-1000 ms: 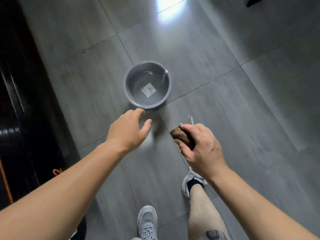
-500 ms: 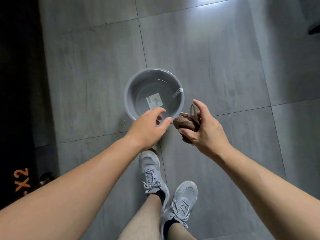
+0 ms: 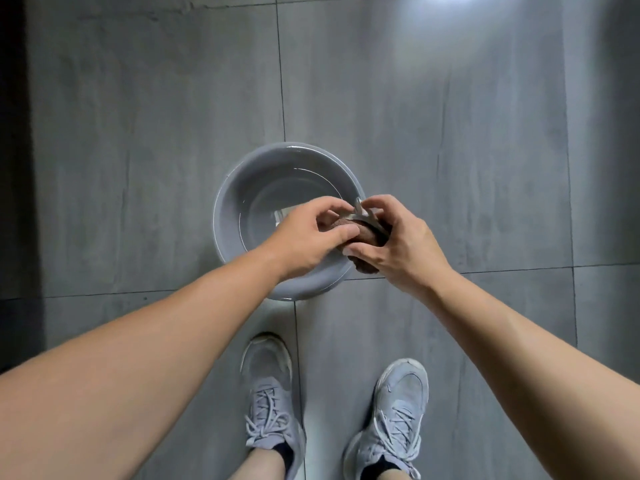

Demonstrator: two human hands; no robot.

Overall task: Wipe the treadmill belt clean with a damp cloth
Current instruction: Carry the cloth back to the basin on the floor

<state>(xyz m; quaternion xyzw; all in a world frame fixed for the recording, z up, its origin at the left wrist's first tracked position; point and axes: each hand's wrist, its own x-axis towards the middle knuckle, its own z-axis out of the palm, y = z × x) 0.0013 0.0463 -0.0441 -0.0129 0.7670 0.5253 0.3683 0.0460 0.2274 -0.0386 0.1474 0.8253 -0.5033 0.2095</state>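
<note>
A bunched brown cloth [image 3: 363, 233] with a grey edge is held between both hands above the right rim of a grey basin [image 3: 228, 216]. My right hand [image 3: 398, 240] grips the cloth from the right, fingers curled round it. My left hand [image 3: 308, 233] pinches its left end with thumb and fingers. The basin stands on the floor and holds clear water, with a pale label showing at its bottom. The treadmill belt is not visible apart from a dark strip [image 3: 14, 168] along the left edge.
Large grey floor tiles [image 3: 450, 133] surround the basin. My two feet in grey laced sneakers [image 3: 270, 393] stand just in front of the basin. A bright light reflection lies on the floor at the top right.
I have stepped up to the basin and stand over it. My left hand has reached across and taken hold of the cloth, which only my right hand held before.
</note>
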